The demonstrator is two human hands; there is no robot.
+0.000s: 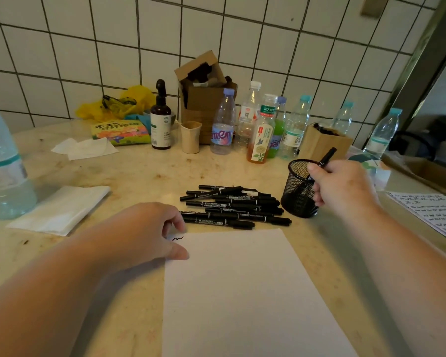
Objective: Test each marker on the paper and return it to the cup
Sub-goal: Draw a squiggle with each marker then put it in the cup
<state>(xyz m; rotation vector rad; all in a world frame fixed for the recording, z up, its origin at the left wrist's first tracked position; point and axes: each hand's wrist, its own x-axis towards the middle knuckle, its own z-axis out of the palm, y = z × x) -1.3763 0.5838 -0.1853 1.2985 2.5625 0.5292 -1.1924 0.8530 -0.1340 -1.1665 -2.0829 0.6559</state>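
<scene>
The left hand point(150, 233) is pinning the paper's point(242, 292) top-left corner, fingers curled loosely with their tips pressing on the sheet and grasping nothing. One squiggle point(177, 238) is showing there, so testing seems barely begun. The pile of markers point(232, 207) is lying just beyond the paper, apparently waiting. Beside it, the right hand point(343, 186) is gripping a marker point(326, 158) over the mesh cup point(300, 189), likely dropping the first one in.
</scene>
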